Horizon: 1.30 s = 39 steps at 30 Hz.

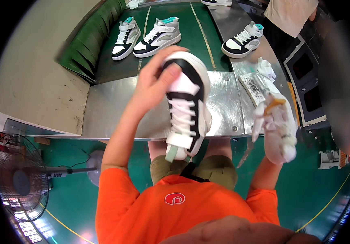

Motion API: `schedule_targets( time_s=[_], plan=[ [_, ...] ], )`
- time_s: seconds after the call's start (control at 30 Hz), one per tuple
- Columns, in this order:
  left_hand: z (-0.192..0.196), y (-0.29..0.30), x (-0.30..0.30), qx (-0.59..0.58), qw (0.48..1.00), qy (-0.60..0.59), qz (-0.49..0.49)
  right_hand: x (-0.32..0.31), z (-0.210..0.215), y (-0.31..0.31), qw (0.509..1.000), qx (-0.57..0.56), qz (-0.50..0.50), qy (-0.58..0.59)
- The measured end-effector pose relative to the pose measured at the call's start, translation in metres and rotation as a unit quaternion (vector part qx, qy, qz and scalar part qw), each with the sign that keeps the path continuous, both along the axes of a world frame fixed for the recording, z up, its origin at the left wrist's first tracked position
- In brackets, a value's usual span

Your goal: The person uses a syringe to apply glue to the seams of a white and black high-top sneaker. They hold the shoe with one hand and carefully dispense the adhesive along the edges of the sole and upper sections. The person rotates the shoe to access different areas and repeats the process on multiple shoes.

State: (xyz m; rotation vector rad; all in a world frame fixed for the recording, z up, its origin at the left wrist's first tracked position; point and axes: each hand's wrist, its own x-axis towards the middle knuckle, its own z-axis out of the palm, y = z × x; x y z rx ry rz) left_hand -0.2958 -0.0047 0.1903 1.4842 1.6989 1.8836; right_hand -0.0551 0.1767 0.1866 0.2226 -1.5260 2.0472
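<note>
My left hand is closed around the toe of a white and black high-top sneaker, with the thumb on the toe top. The sneaker's laces and strap face up, and its heel points toward me. Off to the right, my right hand wears a white glove and is curled at the metal table's edge. A tan piece shows at its fingers, next to a greyish cylindrical thing. What exactly the gloved fingers hold is unclear. Beside them lies a white pad with black specks.
On the green conveyor belt stand two matching sneakers. Another sneaker rests on the metal ledge at right. A crumpled white cloth lies near the pad. At left are a floor fan and a beige machine housing. Another person stands at far right.
</note>
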Motion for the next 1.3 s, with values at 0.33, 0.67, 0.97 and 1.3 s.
schedule_targets(
  time_s=[0.33,0.67,0.97,1.3],
  plan=[
    [-0.085,0.068,-0.111,-0.262,0.951,-0.076,0.142,-0.009,-0.093,0.044,0.912,0.027,-0.301,-0.276],
    [0.064,0.109,-0.016,-0.672,0.731,0.116,0.036,0.000,-0.094,0.029,0.858,0.219,-0.290,-0.362],
    [0.047,0.077,-0.003,-0.664,0.738,0.121,0.009,0.003,-0.094,0.036,0.873,0.209,-0.274,-0.345],
    [-0.003,-0.067,0.042,-0.237,0.786,0.571,-0.016,0.006,-0.072,0.068,0.850,0.205,-0.253,-0.415]
  ],
)
